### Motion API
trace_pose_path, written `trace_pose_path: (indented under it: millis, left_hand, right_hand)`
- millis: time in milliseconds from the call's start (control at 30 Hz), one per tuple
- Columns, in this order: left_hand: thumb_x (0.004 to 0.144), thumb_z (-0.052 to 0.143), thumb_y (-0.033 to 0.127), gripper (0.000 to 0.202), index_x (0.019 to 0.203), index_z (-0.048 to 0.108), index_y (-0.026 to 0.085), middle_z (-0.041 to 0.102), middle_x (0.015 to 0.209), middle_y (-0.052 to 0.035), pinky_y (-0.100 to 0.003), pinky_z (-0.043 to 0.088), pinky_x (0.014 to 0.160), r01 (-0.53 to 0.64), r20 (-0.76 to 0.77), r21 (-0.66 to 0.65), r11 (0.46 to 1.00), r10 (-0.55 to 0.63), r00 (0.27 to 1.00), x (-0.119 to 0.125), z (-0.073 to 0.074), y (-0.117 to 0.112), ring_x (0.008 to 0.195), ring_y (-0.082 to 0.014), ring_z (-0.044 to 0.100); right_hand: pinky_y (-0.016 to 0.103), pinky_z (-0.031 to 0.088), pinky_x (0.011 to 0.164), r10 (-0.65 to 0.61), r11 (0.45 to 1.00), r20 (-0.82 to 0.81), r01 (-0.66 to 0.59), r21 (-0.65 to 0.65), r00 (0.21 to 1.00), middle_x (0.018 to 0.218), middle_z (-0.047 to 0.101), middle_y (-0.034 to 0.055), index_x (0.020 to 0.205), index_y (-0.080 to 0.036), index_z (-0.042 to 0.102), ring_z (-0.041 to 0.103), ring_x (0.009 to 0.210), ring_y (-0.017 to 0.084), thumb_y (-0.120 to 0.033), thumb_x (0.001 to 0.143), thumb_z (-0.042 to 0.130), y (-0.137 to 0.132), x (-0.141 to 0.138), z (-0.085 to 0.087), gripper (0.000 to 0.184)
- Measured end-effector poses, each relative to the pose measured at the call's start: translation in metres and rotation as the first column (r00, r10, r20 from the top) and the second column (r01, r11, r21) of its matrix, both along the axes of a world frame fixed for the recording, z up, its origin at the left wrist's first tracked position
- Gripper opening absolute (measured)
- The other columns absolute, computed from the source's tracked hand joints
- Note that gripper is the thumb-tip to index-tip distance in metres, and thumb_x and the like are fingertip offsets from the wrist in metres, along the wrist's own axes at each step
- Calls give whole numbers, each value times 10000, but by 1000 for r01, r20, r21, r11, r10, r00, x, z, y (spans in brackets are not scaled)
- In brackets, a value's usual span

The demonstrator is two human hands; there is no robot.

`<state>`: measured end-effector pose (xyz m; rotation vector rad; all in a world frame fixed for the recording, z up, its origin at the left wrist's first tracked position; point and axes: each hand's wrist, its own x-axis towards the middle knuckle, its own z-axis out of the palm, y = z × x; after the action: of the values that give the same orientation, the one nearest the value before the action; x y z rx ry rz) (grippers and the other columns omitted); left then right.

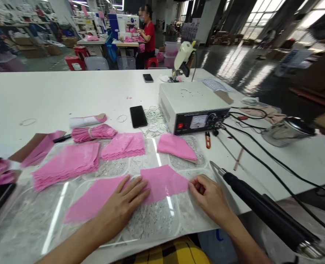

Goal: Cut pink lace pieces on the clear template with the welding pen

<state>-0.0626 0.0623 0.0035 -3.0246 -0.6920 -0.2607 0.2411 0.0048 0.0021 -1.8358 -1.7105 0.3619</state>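
Two pink fabric pieces lie flat on the clear, stone-patterned mat [162,223]. Across the left fabric piece [93,198] and the near edge of the right fabric piece [165,181], my left hand [129,198] rests with fingers stretched out. My right hand [207,196] pinches the right piece's pointed corner between thumb and curled fingers. Behind them are a wide pink fabric stack [69,159], a smaller pink stack [124,146] and a curved pink piece [176,146] with a brown edge beneath it. A tied pink bundle [93,132] lies further back.
A grey control box [195,106] with a meter stands behind the mat. Its cables run right, past a black handheld tool [263,209] beside my right hand. Orange snips [207,140], a phone [138,116] and a lidded jar [288,132] are nearby. A person sits sewing beyond the table.
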Motion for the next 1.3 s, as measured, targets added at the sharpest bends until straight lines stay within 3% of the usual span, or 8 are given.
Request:
trace_pose_path:
  millis: [233, 600, 733, 867, 933, 1067, 1167, 1300]
  left_hand:
    - [827, 383, -24, 640, 1426, 424, 200, 420, 1493, -33, -485, 180, 1191, 90, 44, 99, 991, -95, 994, 8, 1, 11, 1435, -229, 279]
    - [1007, 368, 182, 419, 1421, 426, 198, 426, 1487, -61, -485, 282, 1142, 310, 0, -171, 935, -315, 949, 82, 14, 42, 1392, -275, 362]
    - [1025, 366, 234, 411, 1433, 408, 215, 401, 1502, -52, -502, 259, 1146, 371, -22, -169, 913, -380, 925, 101, 9, 50, 1392, -283, 360]
    - [1022, 394, 256, 423, 1443, 398, 213, 382, 1512, -53, -496, 215, 1166, 375, -37, -130, 918, -383, 923, 104, 1, 53, 1403, -283, 338]
    - [1025, 387, 260, 426, 1448, 391, 212, 378, 1514, -52, -492, 204, 1171, 373, -35, -127, 919, -380, 924, 103, 0, 53, 1406, -280, 334]
    - [1032, 365, 268, 417, 1444, 400, 217, 385, 1511, -44, -491, 192, 1174, 357, -28, -145, 923, -364, 931, 103, 2, 51, 1405, -275, 337]
    - [1038, 344, 281, 406, 1431, 419, 214, 392, 1508, -37, -478, 174, 1179, 349, -15, -180, 920, -357, 934, 104, 4, 51, 1404, -269, 340]
    - [1038, 337, 299, 399, 1416, 436, 214, 412, 1498, -51, -450, 157, 1187, 350, 22, -215, 912, -354, 935, 103, 5, 51, 1395, -244, 359]
  right_hand:
    - [248, 444, 555, -19, 1000, -113, 18, -13, 993, 674, 593, -6, 711, -198, 592, 549, 585, 114, -239, 858, 531, 0, 2, 5, 164]
    - [198, 507, 590, 8, 981, -155, 22, 194, 988, 795, 642, 26, 927, -191, 643, 623, 699, 115, -203, 893, 539, -30, 24, 2, 110]
    - [225, 540, 682, 178, 957, 19, -178, 231, 984, 927, 653, 57, 1157, -222, 621, 645, 815, 132, -74, 880, 453, -30, 23, 0, 356]
    - [234, 506, 557, 217, 943, 273, -273, 188, 937, 844, 628, 58, 1154, -224, 642, 617, 699, 147, -4, 804, 418, -23, 16, -4, 471]
    - [236, 508, 550, 187, 949, 258, -243, 201, 948, 832, 626, 64, 1106, -200, 660, 616, 680, 146, -7, 801, 421, -22, 16, -5, 433]
    - [235, 562, 692, 133, 957, 20, -134, 256, 991, 885, 660, 69, 1055, -193, 668, 662, 803, 144, -76, 870, 449, -33, 23, -4, 310]
    - [236, 571, 808, 1, 970, -87, 20, 241, 996, 964, 695, 49, 1018, -232, 684, 683, 908, 149, -177, 887, 527, -50, 33, -7, 212]
    - [265, 606, 774, -209, 955, -169, 238, 174, 963, 960, 729, 28, 998, -255, 706, 713, 886, 190, -284, 840, 621, -76, 50, -22, 182]
